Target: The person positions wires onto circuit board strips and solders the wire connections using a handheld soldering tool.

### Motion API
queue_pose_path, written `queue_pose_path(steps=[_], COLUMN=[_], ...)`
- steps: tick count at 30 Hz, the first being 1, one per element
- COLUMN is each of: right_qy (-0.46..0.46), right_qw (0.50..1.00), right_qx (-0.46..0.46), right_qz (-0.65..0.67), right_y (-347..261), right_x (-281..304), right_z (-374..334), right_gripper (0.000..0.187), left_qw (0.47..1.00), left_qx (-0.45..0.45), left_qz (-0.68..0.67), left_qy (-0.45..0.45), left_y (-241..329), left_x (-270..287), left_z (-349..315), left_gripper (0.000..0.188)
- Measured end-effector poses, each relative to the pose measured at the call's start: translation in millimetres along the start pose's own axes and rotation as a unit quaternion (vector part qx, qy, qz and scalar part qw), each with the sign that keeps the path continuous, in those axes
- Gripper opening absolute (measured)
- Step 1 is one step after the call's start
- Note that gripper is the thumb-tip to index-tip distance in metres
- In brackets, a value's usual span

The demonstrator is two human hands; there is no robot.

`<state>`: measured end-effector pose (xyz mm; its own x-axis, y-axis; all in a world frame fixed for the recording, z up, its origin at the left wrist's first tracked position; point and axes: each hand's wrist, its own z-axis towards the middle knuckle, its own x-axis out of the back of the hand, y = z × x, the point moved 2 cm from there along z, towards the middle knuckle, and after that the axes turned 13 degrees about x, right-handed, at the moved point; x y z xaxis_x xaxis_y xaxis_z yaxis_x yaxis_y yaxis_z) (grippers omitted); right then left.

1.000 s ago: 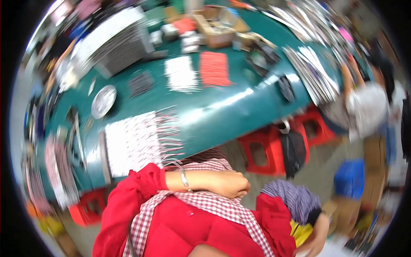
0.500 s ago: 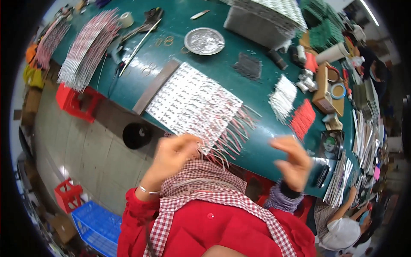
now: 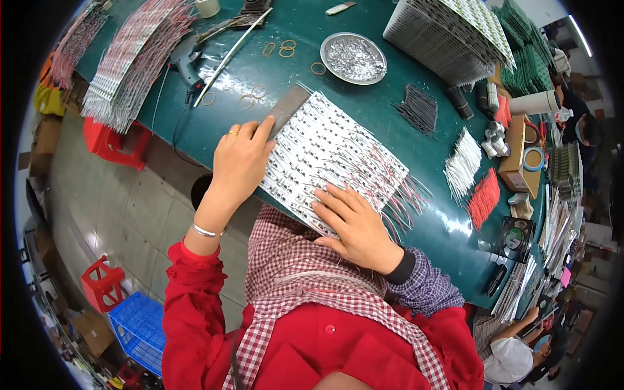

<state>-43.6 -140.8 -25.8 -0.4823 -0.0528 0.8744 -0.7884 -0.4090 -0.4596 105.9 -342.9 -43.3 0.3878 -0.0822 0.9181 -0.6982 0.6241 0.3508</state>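
Observation:
A white circuit-board panel (image 3: 305, 153) with rows of small dark parts lies at the table's near edge. Red, white and dark wires (image 3: 406, 195) stick out along its right side. My left hand (image 3: 240, 159) rests over the dark brown bar (image 3: 290, 107) at the panel's left edge, fingers stretched out, hiding the bar's near part. With fingers spread, my right hand (image 3: 354, 227) lies flat on the panel's near right part, over some wires.
Beyond the panel stands a metal dish (image 3: 354, 58) of silvery bits. Black (image 3: 416, 110), white (image 3: 463, 162) and red wire bundles (image 3: 483, 198) lie to the right. A heat gun (image 3: 187, 68) and wired panels (image 3: 133, 58) are at left, stacked boards (image 3: 442, 42) at far right.
Both hands have come down onto the panel and bar; my left hand moved up and my right hand moved left. The whole tabletop appears shifted rightward in view.

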Motion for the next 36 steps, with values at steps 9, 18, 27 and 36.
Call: queue_pose_path(steps=[9, 18, 27, 36], right_qy=[-0.005, -0.027, 0.289, 0.342], right_qw=[0.999, 0.996, 0.951, 0.850], right_qx=[-0.026, -0.059, -0.100, -0.317], right_qz=[0.038, 0.065, -0.044, -0.246], right_y=[8.1, 2.7, 13.8, 69.1], right_x=[4.0, 22.0, 55.8, 82.2], right_z=[-25.0, -43.2, -70.4, -149.8], right_gripper=[0.060, 0.060, 0.025, 0.011], left_qw=[0.996, 0.995, 0.966, 0.918], left_qx=[-0.052, -0.015, 0.146, 0.357], left_qz=[-0.057, -0.098, -0.030, 0.160], left_qy=[0.048, 0.030, 0.210, 0.064], left_y=[4.4, 26.1, -72.4, -189.7], left_x=[-7.8, -5.7, 20.1, 20.6], left_z=[-5.8, -13.8, 23.3, 75.9], left_gripper=[0.040, 0.039, 0.030, 0.052])
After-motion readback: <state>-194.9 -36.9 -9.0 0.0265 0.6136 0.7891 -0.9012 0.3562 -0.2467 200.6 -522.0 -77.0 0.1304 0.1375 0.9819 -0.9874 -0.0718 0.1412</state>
